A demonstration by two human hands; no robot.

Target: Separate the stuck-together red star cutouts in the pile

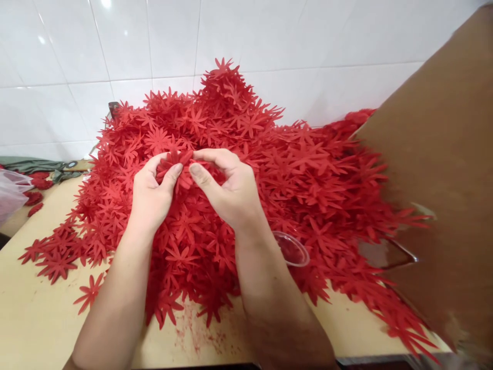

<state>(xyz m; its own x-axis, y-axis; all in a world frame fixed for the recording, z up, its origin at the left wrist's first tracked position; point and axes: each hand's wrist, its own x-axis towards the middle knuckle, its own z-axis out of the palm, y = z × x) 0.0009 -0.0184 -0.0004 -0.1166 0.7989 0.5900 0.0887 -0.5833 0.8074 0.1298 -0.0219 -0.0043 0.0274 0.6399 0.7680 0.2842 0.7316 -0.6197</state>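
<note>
Red fabric flower pieces with long narrow petals lie in a large pile on the table. In front of it, my left hand pinches a red artificial flower between thumb and fingers. My right hand is at the flower's right side, its thumb and index finger closed toward the petals. Whether the right fingertips grip a petal or a small piece is hard to make out. Part of the flower is hidden behind both hands.
A clear plastic cup rests among the petals by my right forearm. A large cardboard sheet stands at the right. White tiles back the table. A plastic bag and green cloth lie far left.
</note>
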